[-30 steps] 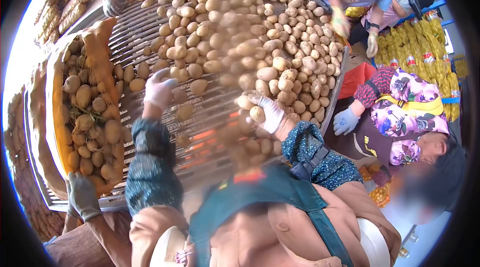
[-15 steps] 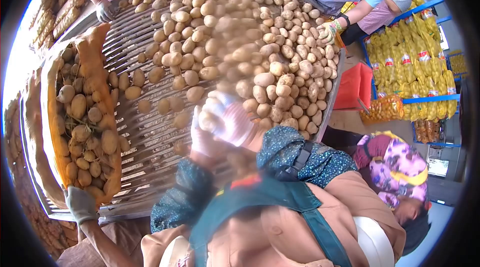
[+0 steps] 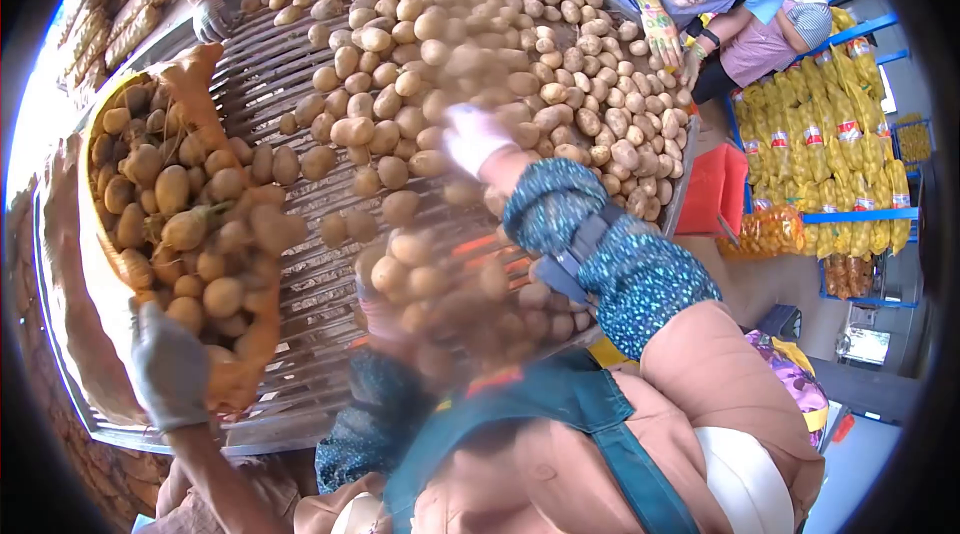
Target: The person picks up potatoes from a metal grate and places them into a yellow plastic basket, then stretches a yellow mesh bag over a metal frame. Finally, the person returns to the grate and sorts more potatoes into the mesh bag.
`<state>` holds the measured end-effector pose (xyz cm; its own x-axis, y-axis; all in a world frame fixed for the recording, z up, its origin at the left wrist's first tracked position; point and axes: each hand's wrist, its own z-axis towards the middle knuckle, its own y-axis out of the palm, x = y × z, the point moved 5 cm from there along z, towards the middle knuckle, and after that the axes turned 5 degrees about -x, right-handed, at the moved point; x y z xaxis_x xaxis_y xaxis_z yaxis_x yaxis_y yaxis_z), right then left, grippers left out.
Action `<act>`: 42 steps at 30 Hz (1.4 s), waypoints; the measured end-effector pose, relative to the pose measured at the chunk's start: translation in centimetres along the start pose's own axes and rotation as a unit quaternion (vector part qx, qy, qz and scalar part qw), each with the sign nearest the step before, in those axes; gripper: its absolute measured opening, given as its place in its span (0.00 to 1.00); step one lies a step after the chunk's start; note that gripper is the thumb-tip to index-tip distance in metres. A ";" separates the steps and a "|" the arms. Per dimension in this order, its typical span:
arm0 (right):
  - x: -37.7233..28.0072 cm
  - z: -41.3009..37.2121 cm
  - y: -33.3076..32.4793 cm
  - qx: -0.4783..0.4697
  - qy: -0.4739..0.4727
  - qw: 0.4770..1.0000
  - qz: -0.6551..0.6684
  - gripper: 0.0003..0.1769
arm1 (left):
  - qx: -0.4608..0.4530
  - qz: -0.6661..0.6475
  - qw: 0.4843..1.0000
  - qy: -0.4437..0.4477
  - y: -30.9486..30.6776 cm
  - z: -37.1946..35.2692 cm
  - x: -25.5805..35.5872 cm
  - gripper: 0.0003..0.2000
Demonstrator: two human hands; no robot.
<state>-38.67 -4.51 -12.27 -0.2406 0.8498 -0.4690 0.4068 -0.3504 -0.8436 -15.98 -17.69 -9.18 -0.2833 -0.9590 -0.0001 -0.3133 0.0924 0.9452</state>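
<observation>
My right hand (image 3: pixel 477 141), in a pale glove, is stretched out over the potatoes (image 3: pixel 375 39) spread on the slatted metal table (image 3: pixel 310 304). Its fingers are smeared by motion and lie close to the potatoes around them. My left hand (image 3: pixel 383 322) is low in front of my body, mostly hidden and blurred, beside a group of potatoes (image 3: pixel 415 269) near my apron. I cannot tell whether it holds any of them. To the left, a tilted orange mesh sack (image 3: pixel 190 84) full of potatoes lies with its mouth toward the slats.
Another person's grey-gloved hand (image 3: pixel 172 364) grips the sack's near edge. Across the table, a gloved hand (image 3: pixel 212 19) rests at the rim, and a patterned glove (image 3: pixel 660 34) reaches over potatoes at the right. A red bin (image 3: pixel 712 189) and hanging yellow net bags (image 3: pixel 820 134) stand beyond.
My hands, close together before, are now apart: the right has reached forward across the potatoes, the left has dropped lower. The sack has tipped further, and its potatoes have shifted toward the slats.
</observation>
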 end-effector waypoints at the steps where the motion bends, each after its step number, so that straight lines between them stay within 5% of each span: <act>1: -0.1 1.3 -0.1 -0.044 0.052 0.997 -0.026 0.25 | 0.014 0.012 1.000 -0.004 -0.8 -0.1 0.1 0.34; 2: -0.5 2.0 -0.3 -0.087 0.104 0.989 -0.053 0.28 | 0.092 0.030 0.995 0.008 1.6 -0.5 -0.5 0.36; 5: -2.6 2.6 -0.3 -0.082 0.151 0.981 -0.085 0.38 | 0.079 0.022 0.997 0.000 -1.4 -0.3 -1.0 0.39; 8: -1.7 1.8 0.4 -0.108 0.236 0.965 0.043 0.43 | 0.061 0.009 0.998 -0.024 -2.4 -0.7 -0.7 0.39; 13: -3.6 0.1 3.6 -0.099 0.078 0.992 -0.031 0.37 | 0.085 0.021 0.996 -0.023 -3.5 -1.5 -0.6 0.37; 16: -3.1 0.6 5.7 -0.020 0.049 0.997 0.063 0.36 | 0.090 0.014 0.995 -0.026 -4.0 -1.7 -0.7 0.36; 22: -0.4 1.9 6.4 -0.045 -0.014 0.988 0.148 0.37 | 0.035 -0.010 0.999 -0.034 -4.4 -2.4 -0.1 0.37; 24: 2.4 2.0 8.1 -0.043 0.040 0.941 0.334 0.34 | -0.001 -0.015 0.999 -0.034 -4.1 -2.8 0.2 0.37; 25: 0.2 -0.6 4.6 -0.071 0.127 0.811 0.567 0.28 | 0.010 -0.018 0.999 -0.025 -4.2 -3.1 0.4 0.37; 26: 0.6 -1.1 4.8 -0.075 0.109 0.679 0.722 0.24 | 0.023 -0.022 0.999 -0.014 -4.3 -3.4 0.6 0.36; 29: -1.4 -4.9 3.0 -0.124 0.151 0.499 0.844 0.14 | 0.046 -0.040 0.998 -0.008 -4.7 -4.4 0.9 0.35; 32: 0.4 -3.9 7.3 -0.163 0.127 0.596 0.776 0.12 | 0.013 -0.047 0.999 -0.020 -4.7 -4.6 1.1 0.35; 34: -2.4 -5.0 4.0 -0.141 0.147 0.754 0.624 0.14 | 0.063 -0.031 0.998 -0.001 -4.4 -5.1 1.0 0.35; 35: -3.1 -4.4 4.1 -0.072 0.022 0.863 0.499 0.17 | 0.054 -0.006 0.998 -0.007 -4.2 -5.4 0.9 0.35; 37: -5.9 -3.9 2.5 -0.010 -0.178 0.973 0.145 0.28 | 0.034 -0.016 0.999 -0.012 -4.9 -5.7 0.7 0.35; 38: -7.2 -3.6 2.4 -0.115 -0.143 0.982 -0.037 0.30 | 0.023 -0.019 0.999 -0.018 -5.0 -5.7 0.5 0.35; 40: -7.9 -2.7 3.4 -0.147 -0.151 0.966 -0.150 0.30 | 0.032 -0.012 0.999 -0.025 -4.2 -5.8 0.3 0.35; 42: -7.5 -2.3 2.9 -0.157 -0.099 0.974 -0.130 0.27 | 0.052 -0.009 0.998 -0.026 -3.9 -6.2 -0.1 0.35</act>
<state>-33.61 -10.96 -10.64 -0.5230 0.7908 -0.3180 0.5518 0.0298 -0.8334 -9.12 -19.58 -10.81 -0.3233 -0.9456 -0.0366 -0.4108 0.1055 0.9056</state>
